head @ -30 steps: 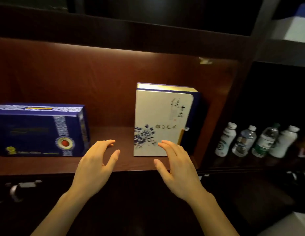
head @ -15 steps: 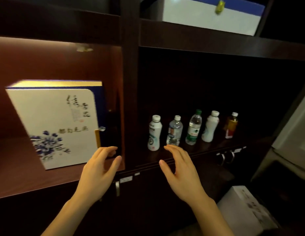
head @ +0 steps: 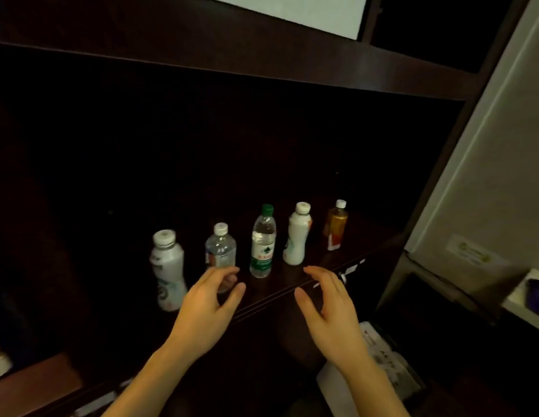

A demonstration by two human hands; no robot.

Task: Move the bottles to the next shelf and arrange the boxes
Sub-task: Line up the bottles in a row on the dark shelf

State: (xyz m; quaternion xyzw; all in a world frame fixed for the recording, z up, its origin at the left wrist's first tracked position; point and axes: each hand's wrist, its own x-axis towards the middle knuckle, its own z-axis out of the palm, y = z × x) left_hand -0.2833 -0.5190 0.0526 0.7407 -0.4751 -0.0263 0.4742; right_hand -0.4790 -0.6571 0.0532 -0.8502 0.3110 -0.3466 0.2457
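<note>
Both hands hang empty before the dark shelf [head: 292, 291], fingers loosely curled. The left hand [head: 206, 308] sits in front of the small clear bottle [head: 220, 251]; whether it touches is unclear. The right hand [head: 329, 311] is near the shelf edge. Five bottles stand upright in a row: white bottle [head: 167, 266] far left, then the clear one, green-capped water bottle [head: 263, 243], another white bottle [head: 297, 236], amber bottle [head: 336, 225] at right.

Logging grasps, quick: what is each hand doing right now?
Left hand: open, fingers curled near the small clear bottle, holding nothing.
Right hand: open, empty, in front of the shelf edge.
</note>
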